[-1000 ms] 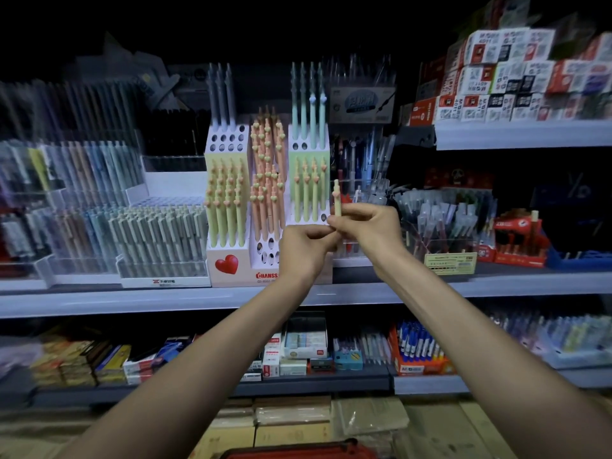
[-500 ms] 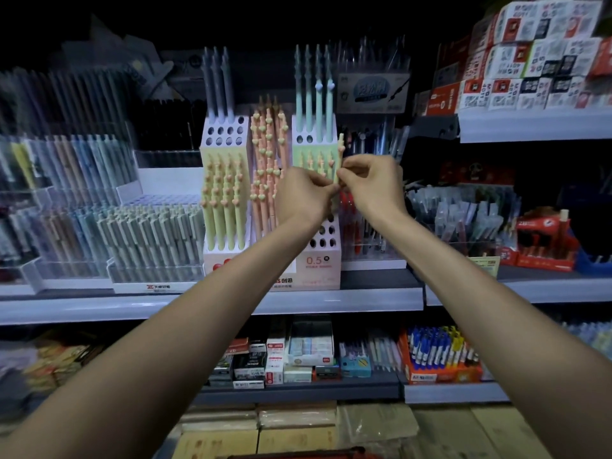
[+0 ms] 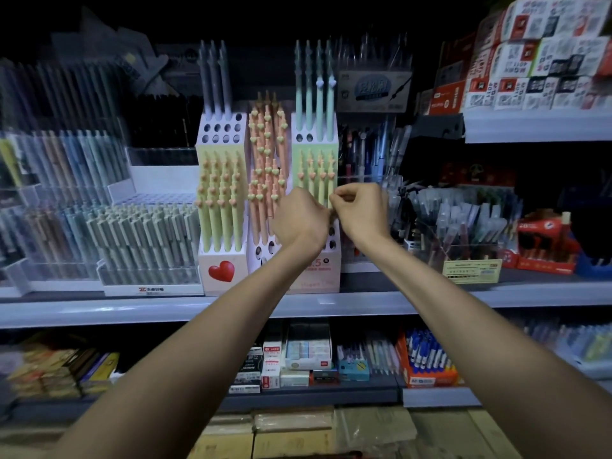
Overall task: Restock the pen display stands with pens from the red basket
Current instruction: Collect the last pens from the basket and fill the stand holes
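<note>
Right hand (image 3: pixel 359 210): seemingly pinches a slim pale-green plastic pen (image 3: pixel 331 207).
Left hand (image 3: pixel 299 220): curled beside it; grip hidden.
Place: before the mint perforated plastic display stand (image 3: pixel 314 140).
Handling: light, stiff, slippery; hold mid-barrel.

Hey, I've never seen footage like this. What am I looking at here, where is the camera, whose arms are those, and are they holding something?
No machine here: the grips are a person's two bare hands. The single camera sits on that person's head, looking forward and down, so the arms reach in from below. They face a shop shelf carrying a tiered pen stand with a red heart, holding yellow pens, peach pens and green pens. The left hand and right hand meet, fingers curled, before the green section. What they pinch is hidden.
</note>
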### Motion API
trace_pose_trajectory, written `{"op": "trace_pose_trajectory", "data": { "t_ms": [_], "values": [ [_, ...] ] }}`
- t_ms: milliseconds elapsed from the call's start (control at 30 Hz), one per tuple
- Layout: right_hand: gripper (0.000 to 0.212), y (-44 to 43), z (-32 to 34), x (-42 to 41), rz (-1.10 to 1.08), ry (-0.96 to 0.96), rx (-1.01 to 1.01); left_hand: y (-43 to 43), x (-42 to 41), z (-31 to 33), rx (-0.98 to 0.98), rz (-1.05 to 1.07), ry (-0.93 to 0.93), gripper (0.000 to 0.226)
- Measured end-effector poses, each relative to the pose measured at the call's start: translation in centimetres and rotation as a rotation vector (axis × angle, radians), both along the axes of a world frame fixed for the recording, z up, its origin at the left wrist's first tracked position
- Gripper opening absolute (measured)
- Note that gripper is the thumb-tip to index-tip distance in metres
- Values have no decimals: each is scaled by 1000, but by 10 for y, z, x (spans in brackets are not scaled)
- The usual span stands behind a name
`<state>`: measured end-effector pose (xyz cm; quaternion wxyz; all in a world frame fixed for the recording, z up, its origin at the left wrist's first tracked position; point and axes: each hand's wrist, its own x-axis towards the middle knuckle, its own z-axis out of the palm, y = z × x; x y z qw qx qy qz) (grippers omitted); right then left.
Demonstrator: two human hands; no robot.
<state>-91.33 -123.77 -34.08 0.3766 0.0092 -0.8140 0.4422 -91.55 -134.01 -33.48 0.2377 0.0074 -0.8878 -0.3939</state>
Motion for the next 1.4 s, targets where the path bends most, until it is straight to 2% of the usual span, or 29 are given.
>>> {"op": "trace_pose_trajectory", "data": {
  "t_ms": [133, 233, 367, 500, 567, 700, 800, 900, 967, 1067, 1167, 1200, 1300, 1367, 1400],
  "values": [
    [14, -3, 3, 0, -11, -48, -17, 2, 1, -1, -81, 36, -35, 9],
    [12, -1, 5, 12, -16, -105, -62, -4, 8, -1, -124, 11, -52, 18],
    [24, 11, -13, 45, -31, -211, -89, -29, 30, -10, -179, -191, -82, 22],
    [29, 25, -36, 100, 32, -317, -59, -63, 66, -34, -250, -381, -125, 11],
    [32, 29, -49, 132, 64, -373, -40, -78, 91, -51, -326, -414, -139, 21],
    [45, 34, -93, 186, 119, -559, 89, -100, 145, -94, -541, -432, -130, 59],
    [53, 32, -150, 210, 165, -681, 174, -110, 178, -145, -563, -487, -186, 65],
    [58, 30, -234, 221, 209, -892, 188, -117, 199, -221, -447, -556, -359, 65],
    [54, 30, -293, 228, 245, -984, 148, -120, 207, -278, -381, -573, -464, 68],
    [49, 28, -384, 233, 307, -1119, 121, -121, 207, -376, -369, -582, -716, 65],
    [43, 26, -467, 233, 300, -1295, 152, -119, 207, -466, -355, -599, -974, 46],
    [37, 26, -492, 231, 291, -1336, 165, -118, 205, -495, -339, -608, -1033, 40],
    [16, 26, -569, 224, 295, -1513, 252, -109, 201, -569, -251, -599, -1161, 39],
    [19, 27, -606, 212, 281, -1555, 312, -102, 196, -623, -190, -625, -1262, 39],
    [28, 28, -624, 206, 267, -1551, 304, -99, 194, -647, -166, -636, -1291, 47]
  ]
}}
